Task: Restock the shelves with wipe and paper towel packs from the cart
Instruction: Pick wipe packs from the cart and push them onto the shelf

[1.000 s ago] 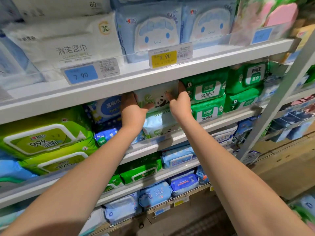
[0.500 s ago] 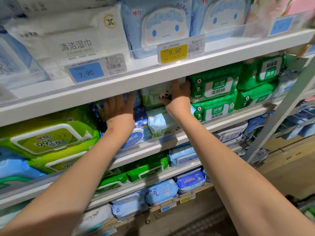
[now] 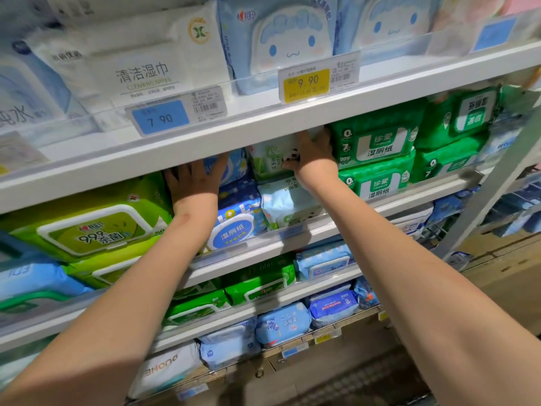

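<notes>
head view: l hand (image 3: 194, 184) lies flat w/ fingers spread, pressing on the blue wipe pack (image 3: 234, 168) on the 2nd shelf (image 3: 322, 228). r hand (image 3: 314, 159) grips the panda wipe pack (image 3: 268, 159) (thumb on its front, fingertips hidden under the upper shelf (image 3: 263, 127)). it sits atop a pale pack (image 3: 288, 203), betw the blue wipe pack and the green packs (image 3: 377, 145).

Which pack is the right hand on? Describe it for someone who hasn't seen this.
Find the yellow 9.90 price tag on the upper shelf's edge. Just under it, the right hand holds a pale green pack, atop a light blue pack. Unlike the dark green packs to its right, it shows a small panda.
</notes>
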